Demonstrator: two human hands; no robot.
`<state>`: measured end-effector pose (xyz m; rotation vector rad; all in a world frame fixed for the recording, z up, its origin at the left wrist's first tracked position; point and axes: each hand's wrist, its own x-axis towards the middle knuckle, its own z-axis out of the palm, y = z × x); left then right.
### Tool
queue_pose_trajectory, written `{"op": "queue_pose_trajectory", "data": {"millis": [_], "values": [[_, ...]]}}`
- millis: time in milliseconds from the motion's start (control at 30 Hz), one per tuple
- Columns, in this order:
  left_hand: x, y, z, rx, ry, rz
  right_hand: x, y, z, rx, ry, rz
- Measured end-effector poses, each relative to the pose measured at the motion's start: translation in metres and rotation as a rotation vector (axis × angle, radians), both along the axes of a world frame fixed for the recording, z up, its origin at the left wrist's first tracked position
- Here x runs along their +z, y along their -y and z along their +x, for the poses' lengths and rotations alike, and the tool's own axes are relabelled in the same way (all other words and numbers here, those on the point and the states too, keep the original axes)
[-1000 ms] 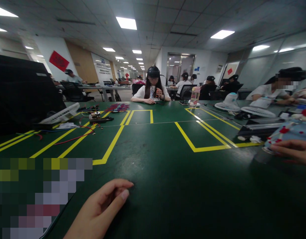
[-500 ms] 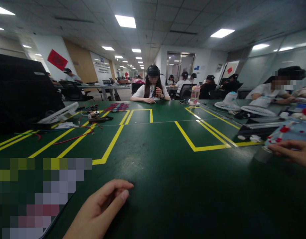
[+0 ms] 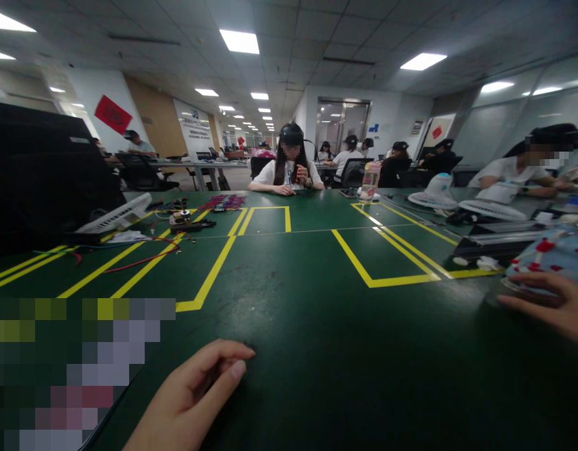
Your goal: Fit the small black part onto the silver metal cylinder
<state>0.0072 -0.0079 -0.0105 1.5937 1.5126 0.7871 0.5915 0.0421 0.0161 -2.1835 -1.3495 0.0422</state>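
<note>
My left hand rests above the near part of the green table. Its fingers are loosely bent, thumb apart from the index finger, with nothing in them. At the right edge, my right hand has thumb and fingers around a grey, round object, partly hidden; its kind is unclear. Just behind that hand lies a light-blue cloth-like thing with red dots.
Yellow tape lines mark the table. Wires and a small motor-like part lie left, near a black box. White fans, dark metal profiles and a bottle stand right. A person sits opposite.
My right hand has shifted slightly nearer, and its thumb and fingers have spread around the grey object. My left hand has hardly moved. The view has turned slightly.
</note>
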Motion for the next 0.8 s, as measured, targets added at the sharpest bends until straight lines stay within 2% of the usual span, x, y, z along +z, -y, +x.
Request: {"op": "queue_pose_trajectory", "data": {"millis": [67, 100, 167, 233, 300, 367, 467, 533, 667, 800], "values": [[-0.001, 0.000, 0.000, -0.001, -0.014, 0.006, 0.008, 0.004, -0.028, -0.073, -0.066, -0.060], [-0.002, -0.001, 0.000, -0.006, -0.020, 0.013, 0.011, 0.005, -0.044, -0.094, -0.152, -0.020], [-0.002, -0.002, 0.000, -0.017, -0.030, 0.028, 0.016, 0.008, -0.082, -0.035, -0.529, 0.065], [-0.002, -0.003, 0.003, -0.033, -0.051, 0.037, 0.018, 0.011, -0.125, 0.115, -1.024, 0.042], [0.001, -0.002, 0.009, -0.058, -0.084, 0.068, 0.016, 0.015, -0.172, 0.222, -1.376, -0.127], [0.006, 0.000, 0.020, -0.091, -0.112, 0.137, 0.013, 0.019, -0.218, 0.251, -1.560, -0.360], [0.015, 0.005, 0.041, -0.149, -0.105, 0.288, 0.006, 0.022, -0.277, 0.394, -1.728, -0.632], [0.020, 0.008, 0.055, -0.181, -0.071, 0.356, 0.000, 0.023, -0.304, 0.531, -1.796, -0.726], [0.022, 0.010, 0.066, -0.229, 0.015, 0.379, -0.007, 0.024, -0.324, 0.706, -1.860, -0.746], [0.019, 0.007, 0.062, -0.254, 0.055, 0.339, -0.010, 0.024, -0.321, 0.768, -1.812, -0.681]]}}
